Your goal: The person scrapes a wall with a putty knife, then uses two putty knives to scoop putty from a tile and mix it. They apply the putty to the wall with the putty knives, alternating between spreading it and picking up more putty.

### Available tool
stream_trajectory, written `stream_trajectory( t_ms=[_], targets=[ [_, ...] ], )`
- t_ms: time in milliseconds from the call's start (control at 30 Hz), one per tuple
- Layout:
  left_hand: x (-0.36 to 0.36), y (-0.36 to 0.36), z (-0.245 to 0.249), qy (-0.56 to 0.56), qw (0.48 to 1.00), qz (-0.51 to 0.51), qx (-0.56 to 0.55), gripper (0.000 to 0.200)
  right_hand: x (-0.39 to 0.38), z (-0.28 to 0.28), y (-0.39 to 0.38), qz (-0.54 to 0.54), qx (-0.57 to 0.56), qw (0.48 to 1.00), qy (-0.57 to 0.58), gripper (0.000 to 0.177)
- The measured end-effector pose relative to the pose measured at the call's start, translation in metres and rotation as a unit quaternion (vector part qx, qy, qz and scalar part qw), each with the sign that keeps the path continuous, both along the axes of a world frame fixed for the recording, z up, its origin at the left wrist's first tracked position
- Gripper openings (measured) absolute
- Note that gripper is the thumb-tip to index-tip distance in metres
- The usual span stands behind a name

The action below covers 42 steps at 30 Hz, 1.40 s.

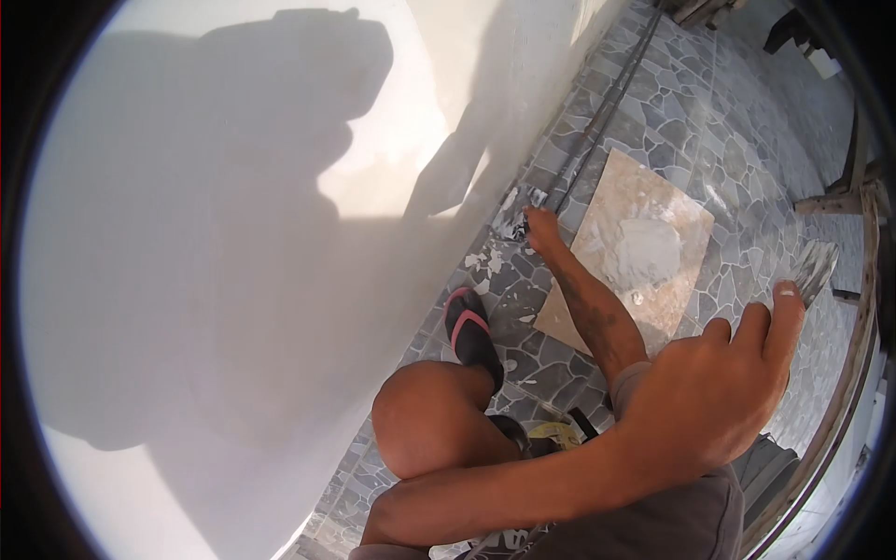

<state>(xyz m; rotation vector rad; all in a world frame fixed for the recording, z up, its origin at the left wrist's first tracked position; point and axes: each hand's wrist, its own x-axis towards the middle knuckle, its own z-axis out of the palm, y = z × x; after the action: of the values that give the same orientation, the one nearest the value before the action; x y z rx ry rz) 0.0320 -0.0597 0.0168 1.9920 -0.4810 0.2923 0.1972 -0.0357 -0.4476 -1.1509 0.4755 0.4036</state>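
My left hand [714, 387] is raised at the right, its fingers closed on a putty knife [819, 265] with a grey, smeared blade. My left forearm crosses in front of my body, near my bent knee. Farther off, my right hand [541, 230] is low by the foot of the wall, closed on a putty-smeared scraper [512, 217]; its handle is hidden in my fist. Beneath my right forearm lies a square beige tile [607, 187], bearing a mound of white putty [649, 252].
A smooth white wall [215, 308] fills the left side, with shadows across it. White putty scraps [487, 262] lie on the grey stone-patterned floor [653, 121] near my sandalled foot [469, 329]. Long thin bars [611, 101] run along the wall's base. A wooden frame [863, 280] stands at the right.
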Motion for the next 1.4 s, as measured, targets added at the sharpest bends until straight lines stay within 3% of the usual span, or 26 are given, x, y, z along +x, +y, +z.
stream_trajectory(
  t_ms=[67,133,233,433,567,733,833,933,1033,1400],
  targets=[
    [-0.001,0.002,0.002,0.006,1.0,-0.009,0.003,0.057,0.003,-0.027,-0.002,0.019,-0.036,0.999,-0.013,0.016],
    [0.0,0.003,0.003,0.003,1.0,0.018,-0.007,0.048,0.001,-0.012,0.0,0.037,-0.107,0.993,-0.022,0.018],
    [0.001,0.005,0.002,-0.007,0.999,0.038,-0.012,0.043,0.005,-0.01,0.006,0.001,-0.051,0.999,0.006,0.016],
    [0.0,0.007,0.001,-0.005,0.999,0.031,-0.022,0.042,0.005,0.01,0.009,0.036,-0.125,0.991,0.019,0.02],
    [0.0,0.009,0.001,-0.01,0.999,0.029,-0.03,0.042,0.017,-0.024,0.012,0.06,-0.1,0.993,0.008,0.019],
    [-0.002,0.01,-0.001,0.01,0.999,-0.024,-0.037,0.058,0.021,0.01,0.027,0.053,-0.096,0.994,0.031,0.021],
    [-0.002,0.011,0.001,0.008,0.999,-0.016,-0.043,0.059,0.026,0.012,0.026,0.093,-0.08,0.992,0.029,0.024],
    [-0.003,0.015,0.002,0.005,0.999,-0.015,-0.045,0.059,0.031,0.021,0.02,0.22,-0.06,0.97,-0.086,0.026],
    [-0.002,0.017,0.007,-0.012,0.999,0.016,-0.042,0.049,0.032,0.034,0.031,0.1,-0.065,0.992,0.032,0.027],
    [-0.003,0.014,0.015,-0.028,0.998,0.029,-0.057,0.045,0.024,0.12,0.033,0.106,-0.019,0.994,-0.005,0.025]
  ],
)
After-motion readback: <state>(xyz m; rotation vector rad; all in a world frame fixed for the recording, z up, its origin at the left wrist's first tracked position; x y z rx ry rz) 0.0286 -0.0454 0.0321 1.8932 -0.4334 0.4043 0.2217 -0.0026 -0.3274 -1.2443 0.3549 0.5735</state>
